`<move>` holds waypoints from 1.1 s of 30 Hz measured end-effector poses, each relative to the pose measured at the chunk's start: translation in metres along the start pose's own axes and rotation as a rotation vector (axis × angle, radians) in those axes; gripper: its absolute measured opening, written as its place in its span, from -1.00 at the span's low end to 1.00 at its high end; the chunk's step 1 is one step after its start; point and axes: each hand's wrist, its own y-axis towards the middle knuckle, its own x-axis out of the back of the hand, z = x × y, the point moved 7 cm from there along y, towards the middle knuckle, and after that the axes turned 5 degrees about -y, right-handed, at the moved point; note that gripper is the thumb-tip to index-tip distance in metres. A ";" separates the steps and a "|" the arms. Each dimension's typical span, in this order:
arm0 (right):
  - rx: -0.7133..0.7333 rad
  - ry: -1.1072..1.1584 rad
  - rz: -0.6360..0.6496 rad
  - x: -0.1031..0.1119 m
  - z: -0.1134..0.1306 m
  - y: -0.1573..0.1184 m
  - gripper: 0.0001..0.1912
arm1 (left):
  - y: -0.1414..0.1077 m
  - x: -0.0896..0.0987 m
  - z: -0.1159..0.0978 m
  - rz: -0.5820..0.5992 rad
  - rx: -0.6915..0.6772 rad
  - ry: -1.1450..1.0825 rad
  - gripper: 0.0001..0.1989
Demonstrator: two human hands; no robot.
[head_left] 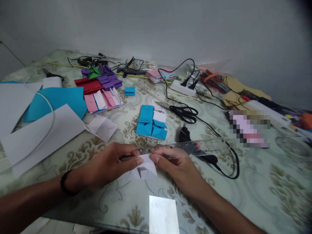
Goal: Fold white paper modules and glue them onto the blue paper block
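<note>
Both my hands are closed on a small folded white paper (148, 170) with creased flaps, just above the patterned tabletop. My left hand (104, 164) pinches its left side, thumb on top. My right hand (179, 165) grips the right side, also thumb on top. A clear ruler (214, 147) lies along the paper's far edge, under or between my fingers, and sticks out to the right. Beyond them sit blue and white folded paper pieces (146, 122). A white paper rectangle (163, 214) lies close to me. Fingertips behind the paper are partly hidden.
Black scissors (185, 112) and a black glue gun (184, 135) with a looping cable lie right of centre. Behind is a white power strip (182, 87). On the left are white sheets (44, 138), a blue sheet (56, 100) and folded pink paper (90, 103). A pixelated object (246, 128) lies right.
</note>
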 end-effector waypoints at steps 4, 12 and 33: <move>-0.002 -0.004 -0.068 0.004 0.001 -0.001 -0.83 | 0.002 0.000 0.005 -0.002 0.012 0.022 -0.73; 0.103 -0.091 -0.066 0.006 0.016 0.000 -0.87 | 0.001 0.001 0.010 -0.009 0.035 0.057 -0.75; 0.104 0.019 -0.150 0.018 -0.001 -0.001 -0.73 | 0.001 0.004 0.009 -0.029 0.092 0.110 -0.80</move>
